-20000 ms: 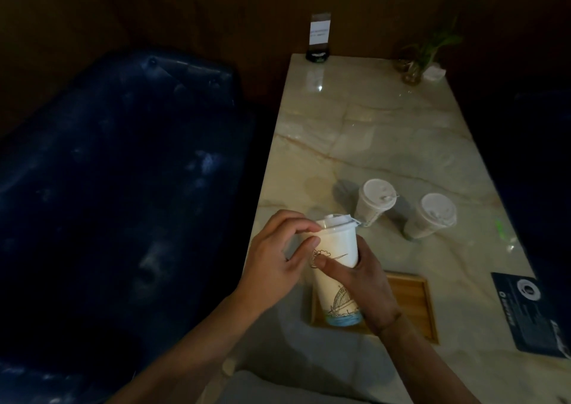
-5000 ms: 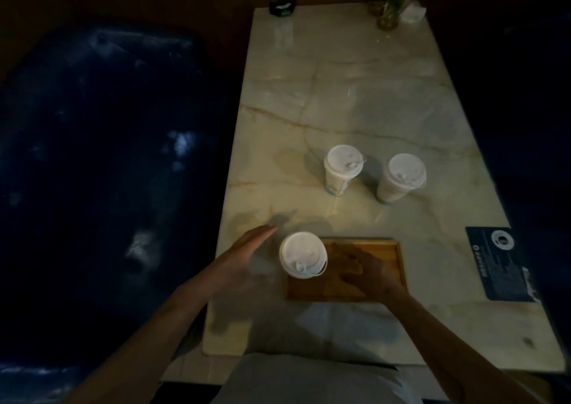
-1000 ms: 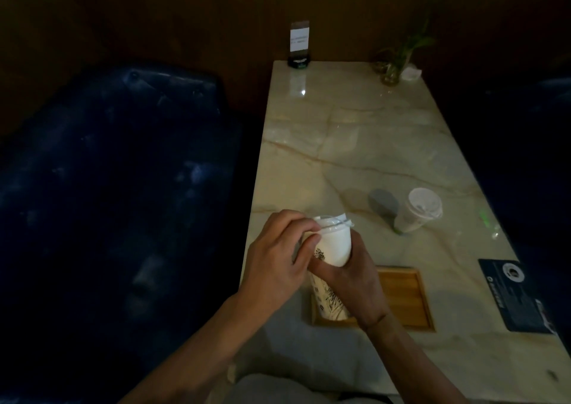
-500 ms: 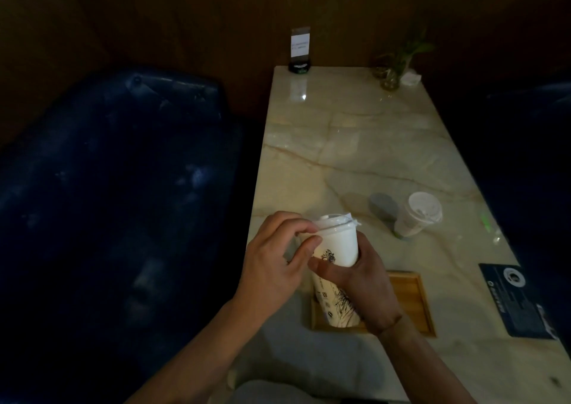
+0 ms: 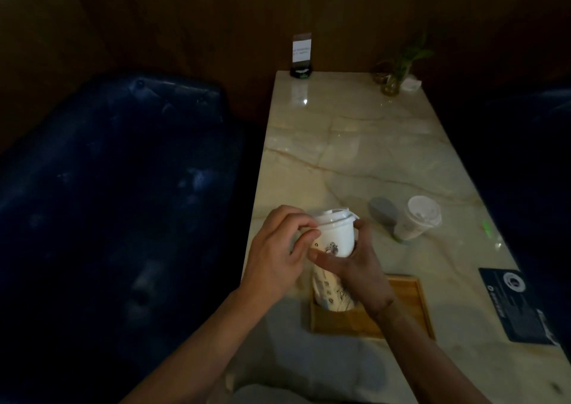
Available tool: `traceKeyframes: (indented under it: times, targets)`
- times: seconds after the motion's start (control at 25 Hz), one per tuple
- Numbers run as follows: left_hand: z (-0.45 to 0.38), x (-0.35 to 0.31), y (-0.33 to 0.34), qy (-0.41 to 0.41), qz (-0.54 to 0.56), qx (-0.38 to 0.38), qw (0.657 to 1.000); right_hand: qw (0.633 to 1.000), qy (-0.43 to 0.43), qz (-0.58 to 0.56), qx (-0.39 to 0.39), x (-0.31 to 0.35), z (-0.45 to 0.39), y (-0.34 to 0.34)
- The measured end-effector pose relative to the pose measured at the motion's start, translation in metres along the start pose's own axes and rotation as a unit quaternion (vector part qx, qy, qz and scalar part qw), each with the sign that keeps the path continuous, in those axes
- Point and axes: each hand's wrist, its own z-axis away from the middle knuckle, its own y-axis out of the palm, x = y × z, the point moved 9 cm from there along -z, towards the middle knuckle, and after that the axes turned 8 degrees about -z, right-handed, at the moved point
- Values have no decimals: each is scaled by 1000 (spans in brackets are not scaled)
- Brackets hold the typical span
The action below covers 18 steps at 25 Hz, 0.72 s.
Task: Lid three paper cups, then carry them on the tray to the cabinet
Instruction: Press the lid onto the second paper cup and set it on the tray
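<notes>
From the head view we see a printed paper cup (image 5: 335,243) held over the left end of the wooden tray (image 5: 404,308), and a second cup appears to stand behind it on the tray, its lower part showing at (image 5: 332,295); we cannot tell whether the held cup's base touches anything. The right hand (image 5: 355,267) makes the main grip: thumb across the front of the cup wall, fingers curled round its far side, so it is grasping the cup about mid-height. The left hand (image 5: 275,255) sits just left of the cup, its fingers pinching the rim of the white lid (image 5: 333,216), which lies on the cup mouth slightly tilted, one edge raised. Both forearms reach in from the bottom of the frame, the left one from the lower left, the right one crossing over the tray.

The tray lies flat on the marble surface (image 5: 355,144), near its close edge. A third lidded cup (image 5: 417,218) stands on the surface, well apart from the tray, up and to the right.

On the far end of the surface stand a small sign holder (image 5: 301,57) and a plant in a glass jar (image 5: 392,76). A dark card (image 5: 519,304) lies at the right edge. A dark blue padded seat (image 5: 117,187) fills the left side.
</notes>
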Motion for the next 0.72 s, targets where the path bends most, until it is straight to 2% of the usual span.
traceKeyframes:
  times: [0.16, 0.32, 0.44, 0.72]
  targets:
    - [-8, -11, 3, 22, -46, -19, 999, 993, -58, 89, -61, 18, -5, -3]
    - [-14, -19, -3, 27, -46, -34, 998, 990, -75, 88, -86, 29, -2, -8]
    - [-9, -22, -9, 30, -20, -42, 998, 993, -83, 56, -57, 34, 4, -8]
    - [-2, -22, -14, 21, 37, -13, 999, 997, -35, -64, 36, 20, 12, -6]
